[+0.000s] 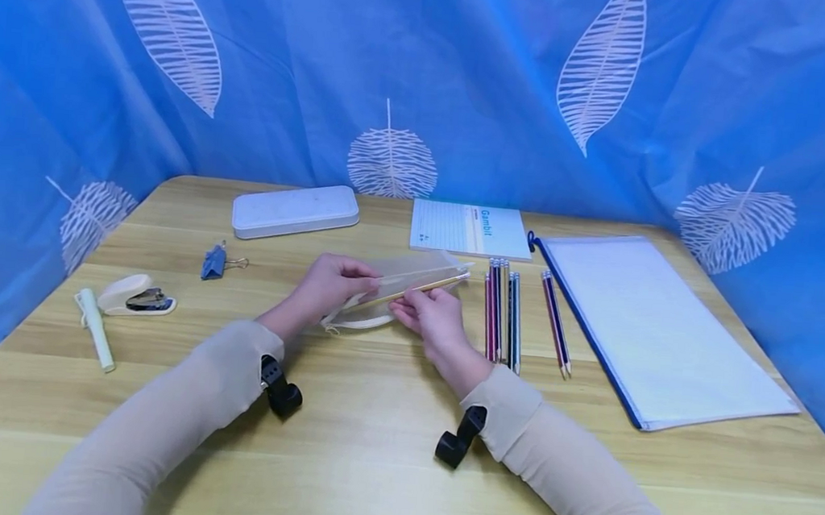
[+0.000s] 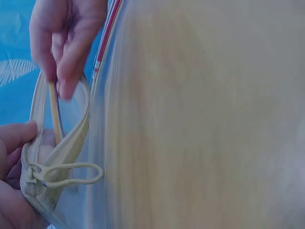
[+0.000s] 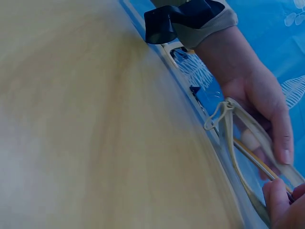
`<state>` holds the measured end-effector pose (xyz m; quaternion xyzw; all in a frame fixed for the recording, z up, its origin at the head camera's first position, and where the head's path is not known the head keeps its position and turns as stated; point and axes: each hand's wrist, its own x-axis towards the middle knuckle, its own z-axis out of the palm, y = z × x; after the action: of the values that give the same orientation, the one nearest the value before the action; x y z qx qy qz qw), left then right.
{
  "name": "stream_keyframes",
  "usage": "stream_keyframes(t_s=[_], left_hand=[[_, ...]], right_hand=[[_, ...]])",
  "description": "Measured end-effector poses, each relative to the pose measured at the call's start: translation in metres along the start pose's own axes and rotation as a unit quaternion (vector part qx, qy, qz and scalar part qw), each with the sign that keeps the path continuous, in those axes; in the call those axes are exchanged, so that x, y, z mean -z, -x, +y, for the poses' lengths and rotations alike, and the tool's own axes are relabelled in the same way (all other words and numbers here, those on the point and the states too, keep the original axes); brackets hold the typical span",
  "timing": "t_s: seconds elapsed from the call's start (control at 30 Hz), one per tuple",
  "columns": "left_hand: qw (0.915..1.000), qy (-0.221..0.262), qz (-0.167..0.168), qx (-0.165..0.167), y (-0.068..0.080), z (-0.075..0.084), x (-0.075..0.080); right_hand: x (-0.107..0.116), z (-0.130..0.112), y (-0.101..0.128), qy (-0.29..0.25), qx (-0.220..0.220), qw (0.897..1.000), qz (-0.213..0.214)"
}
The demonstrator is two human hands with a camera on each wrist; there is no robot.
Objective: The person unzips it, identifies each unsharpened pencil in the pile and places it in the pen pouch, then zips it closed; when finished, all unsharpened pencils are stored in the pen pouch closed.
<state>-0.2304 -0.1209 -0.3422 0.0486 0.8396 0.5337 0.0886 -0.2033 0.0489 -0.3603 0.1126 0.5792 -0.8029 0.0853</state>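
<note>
My left hand [image 1: 330, 287] grips one side of a translucent zip pouch [image 1: 415, 264], its thumb over the zipper edge. The pouch's mouth gapes, with a cream pull loop [image 2: 97, 174] hanging at its near end. Between the thumb and fingers of my right hand [image 1: 439, 324] is a yellow pencil [image 1: 448, 281], slanting into the mouth. In the left wrist view, the pencil's lower part [image 2: 56, 114] lies between the zipper edges, with a dark stripe along it. The right wrist view also shows the left hand [image 3: 267, 102] at the far zipper edge.
Right of the hands lie several pencils [image 1: 499, 313], a separate pair [image 1: 556, 325] and a large white zip folder [image 1: 669, 326]. A notebook [image 1: 444, 226] and white case [image 1: 296, 209] are behind. Leftward are a blue binder clip [image 1: 213, 262], stapler [image 1: 126, 293] and pale green pen [image 1: 96, 330].
</note>
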Motion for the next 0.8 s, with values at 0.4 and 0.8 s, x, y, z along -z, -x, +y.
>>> stream_keyframes(t_s=[0.4,0.8], left_hand=[[0.9974,0.031,0.021,-0.061,0.005,0.002,-0.008],[0.9991,0.017,0.006,-0.037,0.009,-0.003,-0.001]], right_hand=[[-0.009,0.006,-0.016,0.052,-0.034,0.998,-0.021],[0.023,-0.017,-0.011,0.087,-0.028,0.994,-0.065]])
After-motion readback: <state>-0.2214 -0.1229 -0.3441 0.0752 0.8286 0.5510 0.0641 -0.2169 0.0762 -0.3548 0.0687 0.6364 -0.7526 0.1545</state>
